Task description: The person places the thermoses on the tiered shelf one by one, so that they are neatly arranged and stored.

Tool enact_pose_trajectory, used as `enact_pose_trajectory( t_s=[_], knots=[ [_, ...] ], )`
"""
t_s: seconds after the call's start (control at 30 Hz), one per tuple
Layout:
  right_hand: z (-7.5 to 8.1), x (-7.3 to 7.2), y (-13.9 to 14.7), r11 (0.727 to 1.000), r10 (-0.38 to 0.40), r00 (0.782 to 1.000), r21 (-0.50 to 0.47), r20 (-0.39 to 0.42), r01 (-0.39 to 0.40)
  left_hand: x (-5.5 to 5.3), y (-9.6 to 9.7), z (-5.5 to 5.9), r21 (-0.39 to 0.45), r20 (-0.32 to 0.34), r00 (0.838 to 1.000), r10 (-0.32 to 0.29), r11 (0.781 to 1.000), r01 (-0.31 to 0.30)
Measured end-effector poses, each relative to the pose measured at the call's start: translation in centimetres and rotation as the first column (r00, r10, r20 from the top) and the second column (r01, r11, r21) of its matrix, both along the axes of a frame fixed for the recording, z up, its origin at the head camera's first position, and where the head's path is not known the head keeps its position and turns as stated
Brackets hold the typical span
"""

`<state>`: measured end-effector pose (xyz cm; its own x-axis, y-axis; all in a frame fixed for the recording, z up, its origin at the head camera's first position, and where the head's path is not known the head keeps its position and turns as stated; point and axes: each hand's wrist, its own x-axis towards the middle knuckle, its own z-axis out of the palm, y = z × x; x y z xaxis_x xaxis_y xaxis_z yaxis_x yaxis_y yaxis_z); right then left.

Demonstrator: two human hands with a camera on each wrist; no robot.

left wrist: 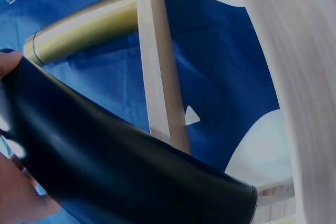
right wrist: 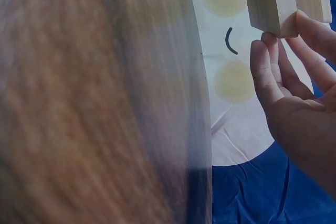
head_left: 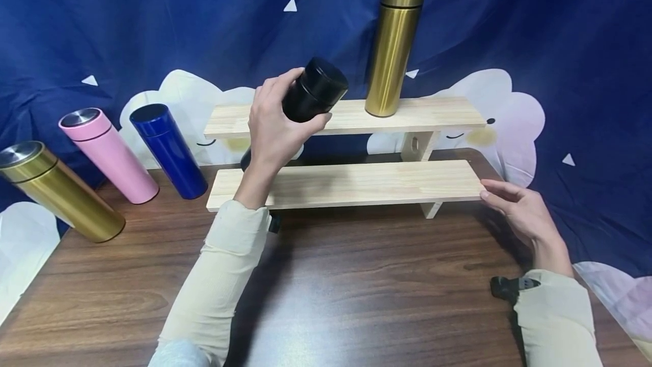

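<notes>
My left hand (head_left: 275, 115) grips a black thermos bottle (head_left: 318, 86) round its upper part, thumb on the near side. The bottle leans over the left half of a two-step wooden shelf, its lid toward the upper right; hand and wrist hide much of its body. In the left wrist view the dark bottle body (left wrist: 131, 145) stretches across the lower part, beside the boards. At the shelf's right end, my right hand (head_left: 524, 214) pinches the corner of the lower board (head_left: 372, 180) between thumb and fingers. The right wrist view shows fingertips (right wrist: 269, 38) at the board's end.
A gold thermos (head_left: 394, 50) stands on the upper board (head_left: 438, 109), right of the middle. On the brown table (head_left: 382, 287), left of the shelf, stand a blue bottle (head_left: 170, 152), a pink one (head_left: 112, 157) and another gold one (head_left: 63, 194). A blue curtain (head_left: 570, 106) hangs behind.
</notes>
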<state>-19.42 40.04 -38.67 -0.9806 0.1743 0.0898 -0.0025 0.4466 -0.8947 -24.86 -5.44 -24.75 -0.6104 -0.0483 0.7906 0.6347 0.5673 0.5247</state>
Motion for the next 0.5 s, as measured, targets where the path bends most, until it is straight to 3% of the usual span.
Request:
enact_pose_trajectory(
  t_s=[0.13,0.33,0.5],
  knots=[
    [0.0,0.0,0.0,0.998,0.008,1.0,-0.054,-0.015,-0.009,-0.1,0.5,0.5,-0.001,0.023,1.0,0.001,1.0,-0.001],
    [0.1,0.1,-0.2,0.998,0.01,1.0,-0.06,-0.017,-0.011,-0.1,1.1,1.1,0.025,0.066,0.998,0.011,1.0,-0.012],
    [0.1,0.2,-0.2,0.996,0.02,1.0,-0.088,-0.02,-0.022,-0.3,1.4,1.3,0.06,0.07,0.997,-0.022,0.998,0.018]
  ],
)
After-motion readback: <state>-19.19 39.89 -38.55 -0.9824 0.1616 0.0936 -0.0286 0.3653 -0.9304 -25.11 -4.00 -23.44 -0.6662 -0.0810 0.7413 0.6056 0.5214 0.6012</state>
